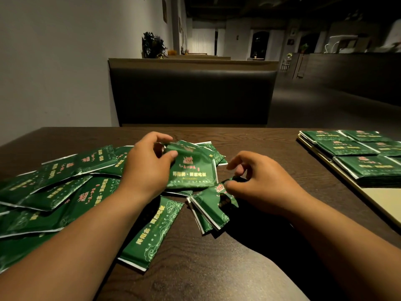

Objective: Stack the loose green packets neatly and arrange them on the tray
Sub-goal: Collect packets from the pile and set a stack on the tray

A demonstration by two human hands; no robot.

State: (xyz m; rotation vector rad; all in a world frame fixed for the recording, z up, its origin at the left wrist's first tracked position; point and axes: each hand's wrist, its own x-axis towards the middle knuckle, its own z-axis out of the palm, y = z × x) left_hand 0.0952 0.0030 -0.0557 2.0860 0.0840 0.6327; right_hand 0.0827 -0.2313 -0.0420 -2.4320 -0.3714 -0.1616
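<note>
Gathering goes best if the left hand [147,168], pinching one green packet [191,170], squares it onto the small bunch [208,210] gripped by the right hand [258,183] on the worktop [217,263] before moving to the tray [386,203].

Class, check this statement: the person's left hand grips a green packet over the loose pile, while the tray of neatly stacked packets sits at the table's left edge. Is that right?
Not quite. The head view shows the tray with its stacked packets at the table's right edge, not the left. The rest holds: the left hand grips a green packet over the loose pile.
</note>
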